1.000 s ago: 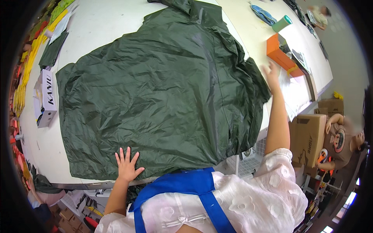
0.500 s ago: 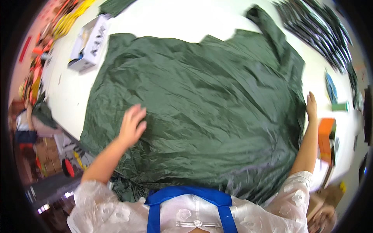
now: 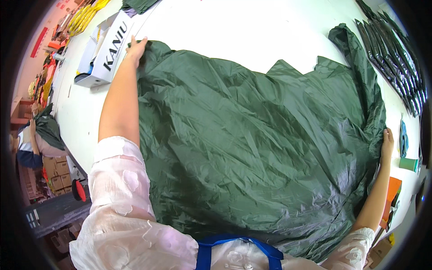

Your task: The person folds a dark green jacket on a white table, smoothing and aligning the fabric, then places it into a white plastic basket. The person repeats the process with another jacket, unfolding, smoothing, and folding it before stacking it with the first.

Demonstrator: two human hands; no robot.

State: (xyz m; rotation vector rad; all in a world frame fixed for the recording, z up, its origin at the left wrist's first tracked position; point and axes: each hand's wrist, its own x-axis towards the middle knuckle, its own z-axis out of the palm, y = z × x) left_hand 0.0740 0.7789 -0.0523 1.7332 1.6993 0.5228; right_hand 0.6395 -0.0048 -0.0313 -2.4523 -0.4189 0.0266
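Note:
A large, thin, shiny dark green fabric piece (image 3: 252, 148) lies wrinkled over the table, with a bunched, sleeve-like strip (image 3: 357, 63) at its far right. Stretched far forward, my left hand (image 3: 137, 50) touches the fabric's far left corner, its fingers apart. My right hand (image 3: 387, 143) rests along the right edge of the fabric, fingers extended and open. Folds hide the fabric's near edge against my blue apron (image 3: 238, 238).
Left of the fabric stands a white open box (image 3: 105, 54) with items inside. Folded black pieces (image 3: 389, 58) lie at the far right. A green thread spool (image 3: 408, 164) and orange box (image 3: 391, 198) sit right. Another person (image 3: 33, 139) works at the far left.
My left hand has moved from above the fabric's left middle to its far left corner. The right hand stays at the right edge. The view has shifted.

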